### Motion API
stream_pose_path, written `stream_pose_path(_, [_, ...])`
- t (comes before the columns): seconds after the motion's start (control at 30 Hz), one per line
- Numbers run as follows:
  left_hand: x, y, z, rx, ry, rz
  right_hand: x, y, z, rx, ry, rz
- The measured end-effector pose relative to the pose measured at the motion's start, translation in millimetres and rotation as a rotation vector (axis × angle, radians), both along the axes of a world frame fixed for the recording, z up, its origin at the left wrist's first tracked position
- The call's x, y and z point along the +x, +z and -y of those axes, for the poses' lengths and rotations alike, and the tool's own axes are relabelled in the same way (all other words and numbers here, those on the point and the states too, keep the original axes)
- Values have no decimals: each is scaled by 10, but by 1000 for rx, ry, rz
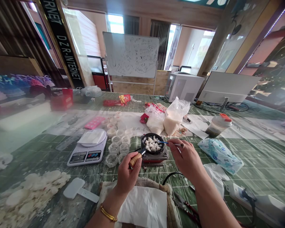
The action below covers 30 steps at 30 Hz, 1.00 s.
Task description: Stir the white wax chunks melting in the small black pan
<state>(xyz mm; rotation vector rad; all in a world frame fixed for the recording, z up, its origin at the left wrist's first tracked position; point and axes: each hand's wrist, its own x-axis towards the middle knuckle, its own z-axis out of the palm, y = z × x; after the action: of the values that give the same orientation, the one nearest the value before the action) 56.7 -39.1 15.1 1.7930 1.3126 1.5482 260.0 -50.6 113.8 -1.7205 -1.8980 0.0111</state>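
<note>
1. both hands sit just below the middle of the frame. my left hand (pixel 129 169) is closed around the wooden handle (pixel 135 159) of a small black pan (pixel 152 143).
2. my right hand (pixel 186 156) is pinched shut on a thin blue stick (pixel 167 143), whose tip reaches over the pan's right rim.
3. the pan sits at the centre of the frame on a small heater (pixel 155 157), and it is filled with white chunks (pixel 152 144), probably wax.
4. i judge the pan to be light but hot at the bowl, so the wooden handle is the safe place to grip. the chunks look hard and loose, likely to slide if the pan tilts. the stick looks thin and stiff and needs only a light pinch near its end.
5. left of the pan are small clear cups (pixel 117 145) and a digital scale (pixel 87 151) with a white dish on it.
6. behind the pan, toward the upper middle, stand two plastic bags (pixel 168 118) of white material.
7. a pack of wipes (pixel 219 154) lies at the right, and a lidded jar (pixel 217 125) sits beyond it.
8. a white cloth (pixel 143 207) lies at the bottom centre between my forearms, on the green cutting mat (pixel 251 171).
9. white flakes (pixel 26 196) are heaped at the lower left.
</note>
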Motion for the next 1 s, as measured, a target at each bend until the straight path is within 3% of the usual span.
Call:
stream_pose_path(0.43, [-1, -1, 1, -38, -3, 10, -29, -2, -9, -86, 68, -7])
stream_pose_path(0.6, [-3, 4, 8, -29, -6, 19, -12, -5, -11, 0, -3, -34])
stream_pose_path(0.73, [1, 9, 1, -23, 0, 13, 3, -14, -30, -76, -24, -1])
stream_pose_path(0.9, [-1, 1, -5, 3, 0, 5, -2, -43, -73, -7, -11, -40])
stream_pose_path(1.0, [-7, -6, 0, 3, 6, -10, -23, -93, -123, -67, 5, -34])
